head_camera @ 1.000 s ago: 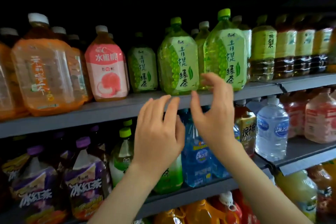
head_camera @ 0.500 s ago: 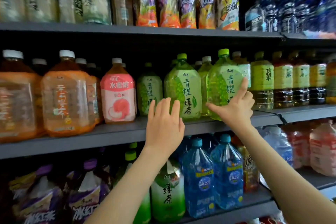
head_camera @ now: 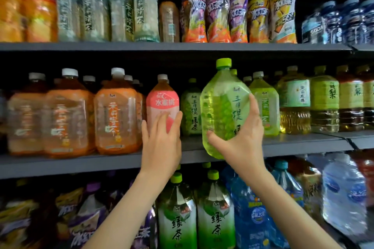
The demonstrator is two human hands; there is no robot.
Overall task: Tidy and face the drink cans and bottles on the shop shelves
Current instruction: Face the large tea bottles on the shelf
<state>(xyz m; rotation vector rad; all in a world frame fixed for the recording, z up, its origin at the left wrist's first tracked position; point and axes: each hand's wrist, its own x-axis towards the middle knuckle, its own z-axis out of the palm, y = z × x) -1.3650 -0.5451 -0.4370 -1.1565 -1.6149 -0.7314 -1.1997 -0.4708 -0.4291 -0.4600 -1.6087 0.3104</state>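
My right hand point(head_camera: 239, 135) grips a large green tea bottle point(head_camera: 221, 105) with a green cap, holding it out in front of the middle shelf point(head_camera: 81, 162), its base past the shelf's front edge. My left hand point(head_camera: 162, 143) is raised with straight fingers in front of a pink peach drink bottle point(head_camera: 162, 101); whether it touches the bottle I cannot tell. Between the two stands a smaller-looking green tea bottle point(head_camera: 190, 107), set further back. Another green tea bottle point(head_camera: 265, 105) stands just right of the held one.
Orange tea bottles point(head_camera: 115, 115) fill the middle shelf's left side, yellow-green and dark tea bottles point(head_camera: 323, 101) its right. The top shelf point(head_camera: 182, 46) carries slim bottles. Below stand green tea bottles point(head_camera: 215, 214), blue water bottles point(head_camera: 255, 214) and purple iced tea.
My right hand has taken hold of the green tea bottle and pulled it forward off the row. My left hand moved left, in front of the pink bottle. The view tilted up.
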